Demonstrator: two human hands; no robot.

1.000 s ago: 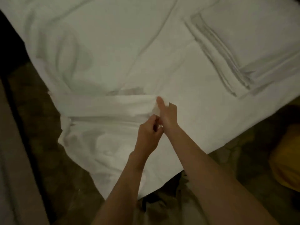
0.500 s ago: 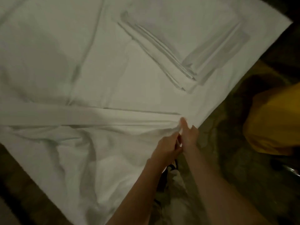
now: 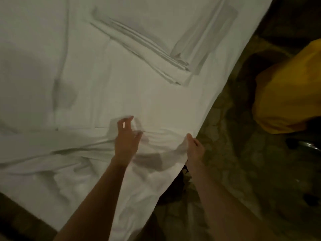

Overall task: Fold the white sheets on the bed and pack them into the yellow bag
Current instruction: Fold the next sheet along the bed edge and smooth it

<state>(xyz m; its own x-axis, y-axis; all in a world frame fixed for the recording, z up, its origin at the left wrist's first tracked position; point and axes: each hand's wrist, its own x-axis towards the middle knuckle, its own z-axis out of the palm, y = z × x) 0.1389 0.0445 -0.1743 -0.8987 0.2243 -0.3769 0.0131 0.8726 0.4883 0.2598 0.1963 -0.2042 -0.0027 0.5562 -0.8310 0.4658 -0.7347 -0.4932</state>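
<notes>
- Landmark = folded stack (image 3: 156,54) of white sheets lying on the bed (image 3: 43,40), far side from the person.
- Loose white sheet (image 3: 83,171) lies nearer the person than the stack, partly folded into a long band, rest rumpled and hanging off the bed edge.
- Left hand (image 3: 126,136): below the stack, fingers curled, pinching a bunched bit of the loose sheet between thumb and fingers.
- Right hand (image 3: 194,148): below and right of the stack, at the bed's edge, gripping the sheet's corner/end; fingers mostly hidden by cloth, but the hold looks firm.
- The two hands are a little apart w/ gathered fabric between them.
- Yellow bag (image 3: 288,87): right of the stack, off the bed on the floor (image 3: 243,171), well apart from both hands. Nothing seen going in yet; mouth not visible.
- Judged stage: mid-fold on the loose sheet, packing not begun.
- Risks:
  - Layers in the band slip apart if only the top ply is pinched → uneven fold, redo.
  - Overhanging part is heavy-ish; could drag the sheet off the bed onto the floor if either grip loosens.
  - Pulling hard toward the edge may tug the bed cover and shift or spill the stack.
  - Dim light, edges hard to match → crooked corners.
</notes>
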